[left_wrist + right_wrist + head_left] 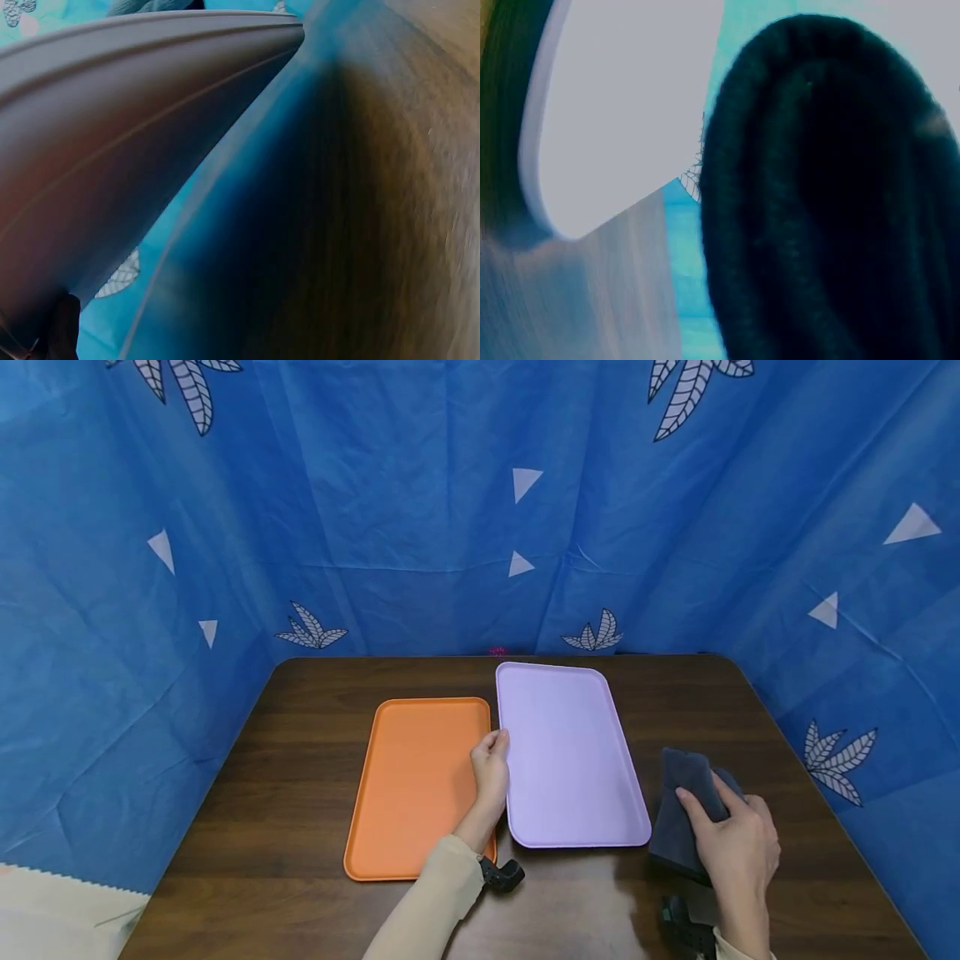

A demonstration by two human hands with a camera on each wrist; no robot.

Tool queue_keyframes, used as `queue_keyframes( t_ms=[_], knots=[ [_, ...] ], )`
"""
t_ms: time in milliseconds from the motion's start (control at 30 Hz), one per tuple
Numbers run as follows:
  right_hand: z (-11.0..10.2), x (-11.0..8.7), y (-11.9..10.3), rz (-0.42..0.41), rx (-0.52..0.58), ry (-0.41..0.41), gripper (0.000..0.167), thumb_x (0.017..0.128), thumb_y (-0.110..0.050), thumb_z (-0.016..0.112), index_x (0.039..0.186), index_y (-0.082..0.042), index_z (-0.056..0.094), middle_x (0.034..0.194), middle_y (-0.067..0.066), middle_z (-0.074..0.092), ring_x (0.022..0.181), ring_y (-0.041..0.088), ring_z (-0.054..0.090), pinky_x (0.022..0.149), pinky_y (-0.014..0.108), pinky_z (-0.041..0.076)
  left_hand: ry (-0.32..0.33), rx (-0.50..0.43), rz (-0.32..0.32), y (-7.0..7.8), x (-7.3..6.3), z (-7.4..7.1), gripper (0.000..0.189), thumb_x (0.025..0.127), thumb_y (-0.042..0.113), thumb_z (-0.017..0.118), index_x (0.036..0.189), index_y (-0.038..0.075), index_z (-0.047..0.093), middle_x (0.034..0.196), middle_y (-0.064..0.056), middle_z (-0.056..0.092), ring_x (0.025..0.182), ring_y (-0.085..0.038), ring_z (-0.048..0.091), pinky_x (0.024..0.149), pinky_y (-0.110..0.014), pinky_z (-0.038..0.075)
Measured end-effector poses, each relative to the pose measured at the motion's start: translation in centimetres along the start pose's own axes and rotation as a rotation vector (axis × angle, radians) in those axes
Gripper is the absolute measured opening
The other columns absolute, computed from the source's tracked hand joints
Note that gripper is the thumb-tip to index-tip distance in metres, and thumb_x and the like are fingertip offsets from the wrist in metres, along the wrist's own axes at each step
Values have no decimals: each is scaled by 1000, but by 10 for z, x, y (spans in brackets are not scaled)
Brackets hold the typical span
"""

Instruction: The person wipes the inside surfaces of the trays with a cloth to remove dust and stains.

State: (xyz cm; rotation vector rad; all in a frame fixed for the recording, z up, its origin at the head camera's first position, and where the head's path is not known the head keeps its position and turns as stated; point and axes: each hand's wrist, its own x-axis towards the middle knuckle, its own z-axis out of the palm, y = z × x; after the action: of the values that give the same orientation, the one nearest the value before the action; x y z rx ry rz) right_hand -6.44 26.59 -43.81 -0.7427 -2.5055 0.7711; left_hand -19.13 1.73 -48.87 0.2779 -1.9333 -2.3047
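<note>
A lilac rectangular tray is held at its left long edge by my left hand. In the left wrist view the underside of the tray shows, raised off the wood, with a dark fingertip beneath it at the lower left. My right hand grips a folded dark grey cloth, thumb on the near face and fingers over the top. The cloth's thick rounded folds fill the right side of the right wrist view, beside the pale tray.
An orange tray lies flat on the dark wooden table, left of the lilac one and partly behind my left forearm. Blue patterned curtains hang behind the table and along both sides.
</note>
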Motion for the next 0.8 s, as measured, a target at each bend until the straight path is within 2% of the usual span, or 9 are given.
queue_keyframes(
  t_ms=[167,267,467,600,800],
  knots=[
    [2,-2,-2,-6,-7,-12,55,83,-35,77,130,-9,63,102,25,55,86,41,53,65,56,41,-1,27,7,-21,4,15,28,98,12,53,101,-12,66,86,-12,62,77,-11,53,70,-24,45],
    [3,-4,-4,0,-4,-28,56,84,-35,76,131,-8,62,103,25,55,87,40,52,67,55,41,16,45,13,-27,4,23,27,97,11,55,98,-12,67,84,-14,64,73,-12,54,68,-25,46],
    [6,-5,-5,15,5,-49,57,84,-37,76,131,-8,62,105,25,54,89,40,52,68,55,41,36,134,-18,-32,3,32,27,98,15,55,100,-7,70,95,-16,69,86,-19,59,82,-36,50],
    [8,-7,-5,4,4,-39,56,83,-36,77,129,-7,63,103,24,55,87,40,53,66,54,42,24,181,-41,-35,4,35,29,99,18,53,105,-5,69,101,-16,69,94,-23,60,89,-42,49],
    [10,-10,-8,-17,10,-19,55,81,-34,79,126,-7,65,99,24,56,80,38,53,60,49,41,-47,133,-72,-35,2,39,35,101,21,49,110,-8,65,103,-17,66,95,-22,57,92,-43,47]
  ],
)
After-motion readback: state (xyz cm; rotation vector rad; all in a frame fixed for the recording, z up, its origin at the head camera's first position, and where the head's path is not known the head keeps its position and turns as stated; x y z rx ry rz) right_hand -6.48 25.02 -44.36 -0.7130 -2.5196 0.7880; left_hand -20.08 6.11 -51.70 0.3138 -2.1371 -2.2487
